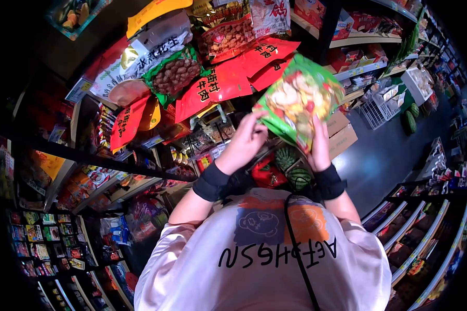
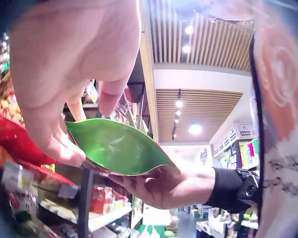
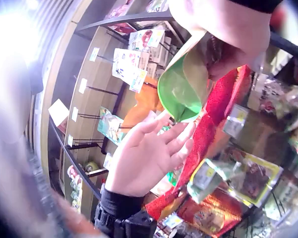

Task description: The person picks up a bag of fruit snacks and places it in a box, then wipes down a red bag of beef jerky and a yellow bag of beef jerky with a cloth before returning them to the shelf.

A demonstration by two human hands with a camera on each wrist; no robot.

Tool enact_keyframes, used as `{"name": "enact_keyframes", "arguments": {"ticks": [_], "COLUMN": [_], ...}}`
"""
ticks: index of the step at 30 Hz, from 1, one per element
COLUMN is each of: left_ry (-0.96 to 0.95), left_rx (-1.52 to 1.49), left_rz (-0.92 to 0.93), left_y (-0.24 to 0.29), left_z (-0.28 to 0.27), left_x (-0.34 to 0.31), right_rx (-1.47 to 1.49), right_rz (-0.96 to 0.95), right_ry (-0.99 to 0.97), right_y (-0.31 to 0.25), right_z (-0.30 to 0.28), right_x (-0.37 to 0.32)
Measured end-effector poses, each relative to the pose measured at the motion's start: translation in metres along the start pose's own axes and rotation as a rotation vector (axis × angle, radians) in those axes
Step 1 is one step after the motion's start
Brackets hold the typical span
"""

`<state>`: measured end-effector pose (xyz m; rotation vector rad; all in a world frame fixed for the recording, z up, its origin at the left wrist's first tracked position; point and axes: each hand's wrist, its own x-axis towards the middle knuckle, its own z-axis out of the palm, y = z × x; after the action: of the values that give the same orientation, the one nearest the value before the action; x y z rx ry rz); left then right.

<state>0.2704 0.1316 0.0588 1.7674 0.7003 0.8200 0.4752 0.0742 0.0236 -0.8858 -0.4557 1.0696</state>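
Observation:
A green bag of mixed fruit and vegetable chips (image 1: 301,96) is raised in front of the shelf display, a clear window showing its pale, yellow and red pieces. My right hand (image 1: 320,142) grips one lower side of it, the thumb lying along the front. At the opposite corner, the fingers of my left hand (image 1: 249,139) pinch the bag's edge. The left wrist view shows the bag's green bottom fold (image 2: 121,146) between the two hands. From the right wrist, the left hand (image 3: 144,163) has its fingertips at the bag's lower corner; the right fingers are partly hidden.
Red packets (image 1: 213,88) and a bag of brown peanuts (image 1: 174,75) hang just beyond the hands. Watermelons (image 1: 285,158) lie below the bag. Cardboard boxes (image 1: 342,135) and a white basket (image 1: 377,111) stand right. Stocked shelves (image 1: 415,233) line both sides.

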Motion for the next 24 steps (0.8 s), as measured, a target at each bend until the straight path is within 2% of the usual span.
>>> {"name": "enact_keyframes", "arguments": {"ticks": [2, 4, 6, 7, 8, 10, 12, 14, 15, 16, 18, 19, 20, 22, 23, 24], "left_ry": [-0.122, -0.223, -0.323, -0.353, -0.409, -0.387, -0.293, -0.176, -0.1, 0.005, 0.185, 0.232, 0.268, 0.425, 0.421, 0.431], "left_rx": [0.004, -0.033, -0.124, -0.03, -0.02, -0.256, -0.293, -0.279, -0.285, -0.271, -0.176, -0.138, -0.114, 0.222, 0.162, 0.226], "left_rz": [-0.025, 0.002, -0.194, -0.179, -0.353, -0.715, -0.802, -0.83, -0.849, -0.906, -0.892, -0.878, -0.833, -0.477, -0.674, -0.672], "left_y": [-0.038, -0.064, -0.083, -0.097, -0.12, -0.124, -0.14, -0.159, -0.163, -0.165, -0.185, -0.2, -0.214, -0.31, -0.302, -0.315], "left_z": [0.015, 0.023, 0.025, 0.023, 0.022, 0.011, 0.0, -0.011, -0.017, -0.021, -0.032, -0.041, -0.052, -0.072, -0.084, -0.094], "left_x": [-0.015, -0.03, -0.041, -0.043, -0.043, -0.046, -0.056, -0.064, -0.067, -0.067, -0.073, -0.076, -0.08, -0.107, -0.102, -0.103], "right_rx": [-0.006, -0.055, -0.016, 0.009, 0.008, 0.009, 0.049, 0.129, 0.182, 0.194, 0.145, 0.083, 0.16, 0.315, 0.297, 0.28], "right_rz": [0.04, 0.174, 0.382, 0.484, 0.531, 0.624, 0.696, 0.798, 0.776, 0.805, 0.821, 0.764, 0.776, 0.795, 0.828, 0.859], "right_ry": [0.024, 0.11, 0.09, 0.082, 0.072, 0.052, 0.01, -0.196, -0.263, -0.235, -0.188, -0.167, -0.207, -0.286, -0.275, -0.263], "right_y": [0.019, 0.036, 0.057, 0.066, 0.076, 0.097, 0.119, 0.161, 0.167, 0.189, 0.218, 0.232, 0.245, 0.272, 0.286, 0.302], "right_z": [-0.031, -0.058, -0.091, -0.1, -0.106, -0.108, -0.102, -0.111, -0.098, -0.088, -0.069, -0.057, -0.044, -0.021, -0.015, -0.011], "right_x": [-0.023, -0.033, -0.029, -0.029, -0.03, -0.026, -0.024, -0.011, -0.007, 0.001, 0.012, 0.017, 0.021, 0.029, 0.034, 0.038]}}
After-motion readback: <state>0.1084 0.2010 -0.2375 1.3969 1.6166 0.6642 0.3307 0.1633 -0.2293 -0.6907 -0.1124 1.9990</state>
